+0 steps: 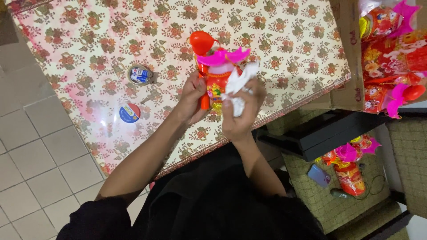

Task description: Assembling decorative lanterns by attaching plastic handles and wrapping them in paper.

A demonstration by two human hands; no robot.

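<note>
Left hand (192, 100) grips the light, stiff orange toy (213, 75) by its handle, right hand (240, 106) beside it closed around soft, crumpled white cloth (238, 84).

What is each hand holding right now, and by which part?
The left hand grips the red-and-pink toy lantern by its orange handle. The right hand pinches a crumpled white cloth against the lantern's body.

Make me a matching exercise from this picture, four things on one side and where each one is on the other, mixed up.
Things:
1. white cloth
2. round blue lid
3. small tin of batteries
4. blue phone

Places:
A. on the woven seat below the table
B. in the right hand
C. on the flowered tablecloth, nearer the table edge
D. on the tablecloth, farther in

Pairs: 1-B, 2-C, 3-D, 4-A
</note>
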